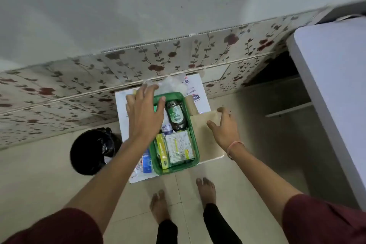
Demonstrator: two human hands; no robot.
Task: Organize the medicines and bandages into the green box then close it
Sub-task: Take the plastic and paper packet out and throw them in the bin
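The green box [195,145] stands open on a low white surface [120,117]. Inside lie a dark bottle with a green label [175,114], a yellow-green carton [162,149] and a white printed packet [179,147]. A blue packet [147,161] lies just outside the box's left wall. My left hand [144,113] hovers with fingers spread over the box's far left corner, holding nothing that I can see. My right hand [224,127] rests open on a beige flat panel [202,136] to the right of the box. Clear plastic wrapping [170,83] sits behind the box.
A black bin [89,150] stands on the tiled floor to the left. A white box with printed text [195,89] sits behind. A white appliance [332,93] fills the right side. My bare feet [184,198] stand in front. A floral tiled wall runs behind.
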